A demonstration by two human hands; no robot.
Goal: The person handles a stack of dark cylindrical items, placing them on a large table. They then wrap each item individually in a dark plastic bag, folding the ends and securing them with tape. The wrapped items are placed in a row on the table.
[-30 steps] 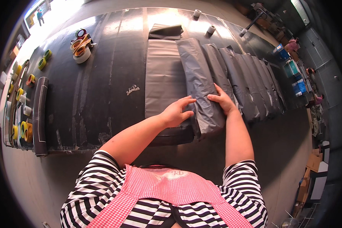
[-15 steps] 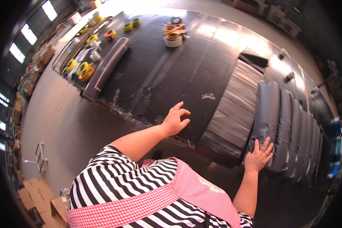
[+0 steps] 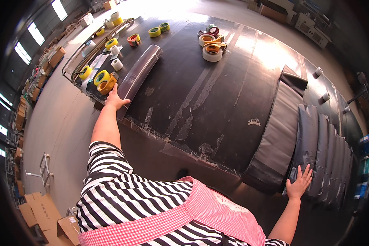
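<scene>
My left hand (image 3: 116, 100) reaches to the table's left side, its fingers pointing at an orange tape roll (image 3: 107, 85) with a dispenser. Its thumb is stretched out against the near end of a long dark film-like roll (image 3: 140, 69); whether the fingertips touch the tape is hard to tell. My right hand (image 3: 299, 183) lies with spread fingers on the near end of a dark grey folded bundle (image 3: 306, 135), first in a row of several similar ones. Beside this row, a flat dark sheet (image 3: 276, 131) is laid over the table, its far end folded.
The black table (image 3: 184, 102) has scuffs and tape scraps along its near edge. Several yellow tape rolls (image 3: 154, 32) and white rolls (image 3: 117, 64) stand at the left. A stack of tape rolls (image 3: 212, 52) sits at the far middle. Small grey cylinders (image 3: 325, 97) line the right.
My left hand has moved left from over the table's near middle to beside the orange tape and dark roll. My right hand stays on the bundle. The view has shifted left.
</scene>
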